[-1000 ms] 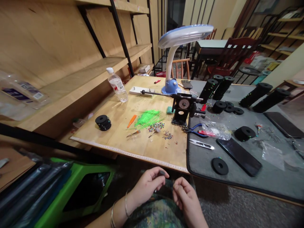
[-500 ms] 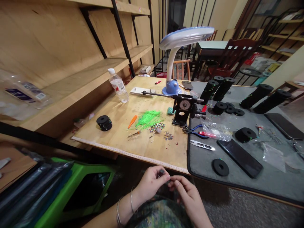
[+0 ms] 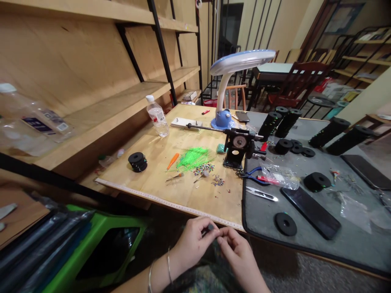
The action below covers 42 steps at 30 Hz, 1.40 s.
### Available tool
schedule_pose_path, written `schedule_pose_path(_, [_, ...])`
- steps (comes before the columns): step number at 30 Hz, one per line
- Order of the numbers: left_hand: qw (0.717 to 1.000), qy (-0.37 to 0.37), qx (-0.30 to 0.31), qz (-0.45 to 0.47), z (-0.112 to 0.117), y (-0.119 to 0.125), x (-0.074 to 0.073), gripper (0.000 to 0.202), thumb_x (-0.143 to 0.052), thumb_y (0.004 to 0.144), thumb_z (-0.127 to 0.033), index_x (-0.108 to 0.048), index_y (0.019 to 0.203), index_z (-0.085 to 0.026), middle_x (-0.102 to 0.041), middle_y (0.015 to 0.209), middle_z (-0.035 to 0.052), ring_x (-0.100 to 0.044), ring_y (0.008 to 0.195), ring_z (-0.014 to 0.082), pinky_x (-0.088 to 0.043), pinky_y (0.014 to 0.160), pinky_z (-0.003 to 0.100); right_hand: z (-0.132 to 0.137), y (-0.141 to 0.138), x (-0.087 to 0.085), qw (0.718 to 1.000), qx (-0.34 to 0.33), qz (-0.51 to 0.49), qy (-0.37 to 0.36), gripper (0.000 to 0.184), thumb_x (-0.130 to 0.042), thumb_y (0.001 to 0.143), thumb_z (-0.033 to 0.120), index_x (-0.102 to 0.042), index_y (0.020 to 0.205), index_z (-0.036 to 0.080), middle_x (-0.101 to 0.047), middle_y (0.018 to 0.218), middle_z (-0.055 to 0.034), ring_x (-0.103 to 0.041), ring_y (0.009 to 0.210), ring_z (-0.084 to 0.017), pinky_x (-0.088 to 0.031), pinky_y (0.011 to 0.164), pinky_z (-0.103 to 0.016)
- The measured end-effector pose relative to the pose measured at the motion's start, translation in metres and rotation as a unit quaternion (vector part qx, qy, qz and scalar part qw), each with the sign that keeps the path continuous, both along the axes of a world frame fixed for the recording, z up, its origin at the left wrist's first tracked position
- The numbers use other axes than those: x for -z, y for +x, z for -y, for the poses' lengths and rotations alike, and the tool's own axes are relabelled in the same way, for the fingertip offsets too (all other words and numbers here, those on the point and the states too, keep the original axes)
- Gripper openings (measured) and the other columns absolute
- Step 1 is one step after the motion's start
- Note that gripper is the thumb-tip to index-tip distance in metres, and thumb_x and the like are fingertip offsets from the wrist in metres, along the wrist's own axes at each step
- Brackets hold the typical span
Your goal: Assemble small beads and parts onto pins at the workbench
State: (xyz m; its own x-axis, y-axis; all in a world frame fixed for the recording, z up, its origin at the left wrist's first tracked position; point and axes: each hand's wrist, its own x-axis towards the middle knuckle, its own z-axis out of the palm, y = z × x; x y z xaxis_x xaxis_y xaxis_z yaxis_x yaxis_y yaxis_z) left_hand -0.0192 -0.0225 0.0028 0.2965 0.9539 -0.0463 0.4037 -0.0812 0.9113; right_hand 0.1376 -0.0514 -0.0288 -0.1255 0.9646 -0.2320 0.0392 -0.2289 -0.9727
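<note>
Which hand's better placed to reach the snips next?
Likely the right hand: it's nearer the snips, which lie on the gray mat on its side. The left hand is farther off and holds a small dark item.

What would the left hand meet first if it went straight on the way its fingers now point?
The right hand, most likely: its fingertips lie right by those of the left hand, seemingly touching, though depth there is hard to judge.
</note>
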Motion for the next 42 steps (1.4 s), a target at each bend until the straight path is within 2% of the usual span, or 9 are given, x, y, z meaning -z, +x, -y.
schedule_pose_path(4, [0.989,0.111,0.014,-0.101,-0.015,-0.01,-0.004,0.021,-0.052,0.089,-0.027,-0.066,0.076,-0.017,-0.063,0.071,0.0042,-0.058,0.068,0.0169,-0.041,0.063,0.025,-0.001,0.004,0.005,0.999,0.033,-0.007,-0.005,0.041,-0.064,0.075,0.057,-0.055,0.066,0.018,-0.042,0.052,0.0065,-0.035,0.049,-0.01,-0.028,0.047,-0.021])
schedule_pose_path(7, [0.962,0.189,0.018,-0.195,-0.032,-0.016,-0.002,0.018,-0.048,0.089,-0.02,-0.064,0.082,-0.017,-0.062,0.078,0.0058,-0.057,0.076,0.0196,-0.042,0.067,0.028,-0.004,0.007,0.005,0.997,0.063,-0.033,-0.027,0.044,-0.064,0.072,0.061,-0.052,0.066,0.019,-0.034,0.049,0.0092,-0.029,0.044,-0.008,-0.023,0.044,-0.02])
schedule_pose_path(10, [0.937,0.222,0.017,-0.267,-0.048,-0.018,0.0,0.013,-0.051,0.087,-0.018,-0.064,0.089,-0.018,-0.063,0.085,0.0064,-0.057,0.083,0.0218,-0.043,0.073,0.032,-0.006,0.007,0.006,0.993,0.092,-0.062,-0.043,0.048,-0.067,0.068,0.064,-0.052,0.066,0.019,-0.032,0.048,0.01,-0.026,0.042,-0.007,-0.02,0.042,-0.02])
schedule_pose_path(17, [0.916,0.275,-0.009,-0.291,-0.066,-0.011,-0.012,0.023,-0.062,0.083,-0.032,-0.062,0.103,-0.02,-0.065,0.102,0.0084,-0.055,0.094,0.0259,-0.04,0.079,0.038,-0.004,0.007,0.014,0.981,0.132,-0.13,-0.058,0.045,-0.069,0.07,0.061,-0.051,0.069,0.019,-0.026,0.047,0.012,-0.02,0.041,-0.005,-0.013,0.041,-0.019])
schedule_pose_path(20, [0.918,0.292,0.011,-0.269,-0.076,0.0,-0.023,0.015,-0.056,0.088,-0.029,-0.063,0.097,-0.019,-0.065,0.095,0.007,-0.055,0.091,0.0235,-0.039,0.079,0.037,-0.001,0.007,0.019,0.977,0.14,-0.151,-0.064,0.045,-0.069,0.07,0.061,-0.05,0.069,0.02,-0.024,0.049,0.0124,-0.018,0.042,-0.005,-0.012,0.042,-0.019])
schedule_pose_path(24, [0.882,0.303,0.144,-0.332,-0.1,0.027,-0.026,0.015,-0.05,0.09,-0.02,-0.064,0.089,-0.018,-0.064,0.092,0.0069,-0.053,0.093,0.0226,-0.039,0.081,0.036,0.003,0.008,0.025,0.973,0.152,-0.159,-0.069,0.045,-0.069,0.07,0.06,-0.05,0.07,0.02,-0.026,0.049,0.012,-0.018,0.043,-0.006,-0.014,0.042,-0.019])
schedule_pose_path(26, [0.871,0.304,0.179,-0.343,-0.112,0.04,-0.022,0.011,-0.054,0.088,-0.021,-0.065,0.087,-0.018,-0.064,0.09,0.0066,-0.054,0.093,0.0226,-0.04,0.081,0.035,0.005,0.009,0.028,0.972,0.156,-0.16,-0.07,0.045,-0.068,0.07,0.061,-0.05,0.07,0.02,-0.026,0.048,0.0121,-0.018,0.042,-0.006,-0.014,0.042,-0.019])
schedule_pose_path(32, [0.854,0.298,0.196,-0.378,-0.123,0.055,-0.011,0.009,-0.055,0.085,-0.017,-0.063,0.088,-0.015,-0.063,0.09,0.0099,-0.055,0.089,0.0251,-0.04,0.076,0.037,0.009,0.012,0.03,0.967,0.165,-0.174,-0.08,0.046,-0.07,0.068,0.062,-0.05,0.069,0.02,-0.027,0.046,0.0124,-0.018,0.042,-0.005,-0.013,0.042,-0.019])
schedule_pose_path(42, [0.831,0.293,0.237,-0.41,-0.128,0.053,-0.014,0.014,-0.049,0.086,-0.012,-0.062,0.086,-0.016,-0.063,0.091,0.0093,-0.055,0.091,0.025,-0.04,0.077,0.037,0.008,0.011,0.034,0.966,0.169,-0.179,-0.079,0.048,-0.072,0.066,0.062,-0.051,0.069,0.019,-0.028,0.045,0.013,-0.019,0.041,-0.004,-0.011,0.041,-0.018])
